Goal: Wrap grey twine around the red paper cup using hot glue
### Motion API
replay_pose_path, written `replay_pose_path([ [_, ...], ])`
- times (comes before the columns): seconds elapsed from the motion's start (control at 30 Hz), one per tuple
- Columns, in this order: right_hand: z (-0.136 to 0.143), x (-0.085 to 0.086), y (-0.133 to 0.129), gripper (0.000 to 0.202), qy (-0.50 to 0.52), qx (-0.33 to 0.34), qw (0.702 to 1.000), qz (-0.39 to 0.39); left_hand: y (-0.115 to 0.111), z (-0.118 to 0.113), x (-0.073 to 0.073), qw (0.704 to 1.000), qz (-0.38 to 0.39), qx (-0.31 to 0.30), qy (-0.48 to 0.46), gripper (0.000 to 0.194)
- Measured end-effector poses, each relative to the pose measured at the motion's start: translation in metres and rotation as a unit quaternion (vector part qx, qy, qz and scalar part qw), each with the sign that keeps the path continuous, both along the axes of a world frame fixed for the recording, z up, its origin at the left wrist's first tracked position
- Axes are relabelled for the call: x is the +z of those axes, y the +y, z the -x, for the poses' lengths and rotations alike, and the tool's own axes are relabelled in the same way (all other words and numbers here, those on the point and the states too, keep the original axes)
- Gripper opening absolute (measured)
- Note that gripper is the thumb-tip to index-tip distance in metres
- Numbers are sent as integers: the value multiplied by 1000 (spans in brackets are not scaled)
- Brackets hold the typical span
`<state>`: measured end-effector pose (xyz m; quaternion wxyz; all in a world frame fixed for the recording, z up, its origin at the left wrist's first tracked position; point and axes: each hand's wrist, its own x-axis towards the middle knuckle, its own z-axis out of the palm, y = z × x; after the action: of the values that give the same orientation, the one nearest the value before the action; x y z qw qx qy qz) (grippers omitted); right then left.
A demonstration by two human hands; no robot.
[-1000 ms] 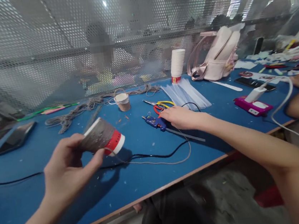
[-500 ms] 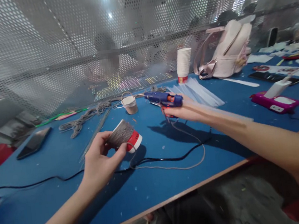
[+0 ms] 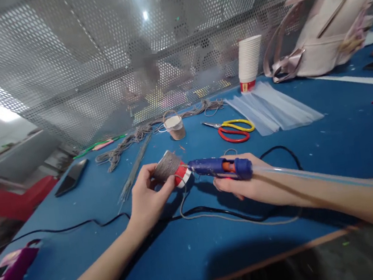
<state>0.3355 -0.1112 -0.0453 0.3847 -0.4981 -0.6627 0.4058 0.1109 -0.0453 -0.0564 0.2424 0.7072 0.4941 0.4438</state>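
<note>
My left hand grips a paper cup lying tilted, mostly wound with grey cord and still red and white near its rim. A loose strand of the cord trails from the cup across the table. My right hand is closed around a blue hot glue gun, its nozzle at the red band of the cup; whether it touches I cannot tell. A long clear glue stick sticks out of the gun's back over my forearm.
Behind the cup stands a small cord-wrapped basket. Scissors, clear glue sticks, stacked paper cups and a pale backpack lie to the right. Grey cord, a phone and a purple power strip are left; a black cable crosses the table.
The glue gun in my right hand has come down toward me and its nozzle is now at the cup's red band. The scissors have come into view. My view has shifted.
</note>
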Motion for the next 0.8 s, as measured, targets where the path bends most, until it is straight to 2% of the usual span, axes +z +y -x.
replay_pose_path([
  [0.4, 8, -6, -4, 21, -34, 12, 999, -26, -7, 5, -8, 999, -24, -2, 25, 24],
  [0.8, 9, -6, -1, 21, -40, 20, 999, -24, -6, 2, -7, 1000, -16, 1, 21, 24],
])
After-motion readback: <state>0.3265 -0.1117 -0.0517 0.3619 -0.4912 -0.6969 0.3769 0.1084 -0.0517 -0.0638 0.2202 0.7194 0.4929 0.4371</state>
